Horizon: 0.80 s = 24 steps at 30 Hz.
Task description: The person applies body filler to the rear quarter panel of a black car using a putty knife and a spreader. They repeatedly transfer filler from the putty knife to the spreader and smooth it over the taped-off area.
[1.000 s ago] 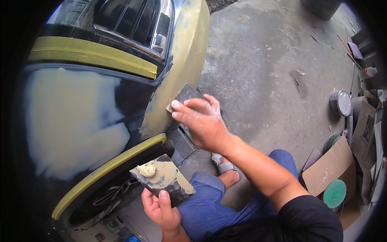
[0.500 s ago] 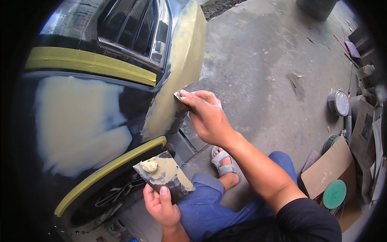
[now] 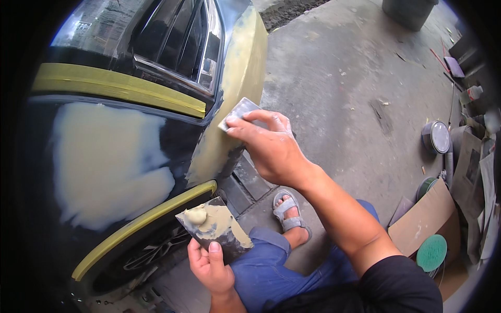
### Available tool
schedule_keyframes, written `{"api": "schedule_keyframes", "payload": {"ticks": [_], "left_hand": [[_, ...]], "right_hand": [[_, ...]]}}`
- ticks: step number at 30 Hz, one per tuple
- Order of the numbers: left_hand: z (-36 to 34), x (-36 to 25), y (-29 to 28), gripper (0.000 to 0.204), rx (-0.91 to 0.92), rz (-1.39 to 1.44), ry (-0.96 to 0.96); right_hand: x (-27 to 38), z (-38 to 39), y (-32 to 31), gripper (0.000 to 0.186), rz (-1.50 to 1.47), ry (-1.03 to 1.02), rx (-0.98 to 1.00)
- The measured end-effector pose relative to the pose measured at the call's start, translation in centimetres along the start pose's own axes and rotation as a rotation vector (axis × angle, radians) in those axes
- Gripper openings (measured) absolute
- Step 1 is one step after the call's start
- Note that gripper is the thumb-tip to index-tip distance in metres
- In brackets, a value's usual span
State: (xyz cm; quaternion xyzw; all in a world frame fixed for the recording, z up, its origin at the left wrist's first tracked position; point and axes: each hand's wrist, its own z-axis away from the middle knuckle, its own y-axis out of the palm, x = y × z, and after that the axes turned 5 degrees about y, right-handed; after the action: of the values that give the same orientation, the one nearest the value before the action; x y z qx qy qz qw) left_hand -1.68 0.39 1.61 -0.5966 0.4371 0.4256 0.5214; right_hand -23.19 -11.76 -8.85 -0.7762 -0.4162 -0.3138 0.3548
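Observation:
My right hand [image 3: 266,146] grips a thin, pale grey rectangular spreader [image 3: 241,108] against the beige filler [image 3: 245,57] coating the curved edge of a dark car body. My left hand [image 3: 211,266] holds a dark square plate [image 3: 232,245] smeared with beige paste, a soft lump [image 3: 196,215] of it near the left corner. Left of my hands, a broad beige filler patch [image 3: 107,156] lies on the dark panel, between yellow masking tape [image 3: 120,83] under the glass and another taped strip [image 3: 104,250] round the wheel arch.
The wheel [image 3: 151,250] is below the arch, beside my sandalled foot [image 3: 289,219]. Along the right stand a lidded can [image 3: 436,136], cardboard [image 3: 415,216], a green disc [image 3: 431,253] and stacked scrap sheets [image 3: 469,177]. A dark bucket [image 3: 409,13] sits at the back on the concrete floor [image 3: 339,78].
My right hand has shifted slightly upward along the filler-coated edge, and the spreader now shows a paler, flatter face. My left hand and the plate have moved very little.

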Motion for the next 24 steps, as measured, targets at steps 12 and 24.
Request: {"api": "schedule_keyframes", "payload": {"ticks": [12,24], "left_hand": [[-0.1,0.0,-0.1,0.039,0.005,0.036,-0.008],[-0.2,0.3,-0.4,0.040,0.011,0.032,-0.020]], "right_hand": [[-0.9,0.6,-0.7,0.052,0.178,-0.080,0.053],[-2.0,-1.9,-2.5,0.043,0.234,-0.142,0.144]]}}
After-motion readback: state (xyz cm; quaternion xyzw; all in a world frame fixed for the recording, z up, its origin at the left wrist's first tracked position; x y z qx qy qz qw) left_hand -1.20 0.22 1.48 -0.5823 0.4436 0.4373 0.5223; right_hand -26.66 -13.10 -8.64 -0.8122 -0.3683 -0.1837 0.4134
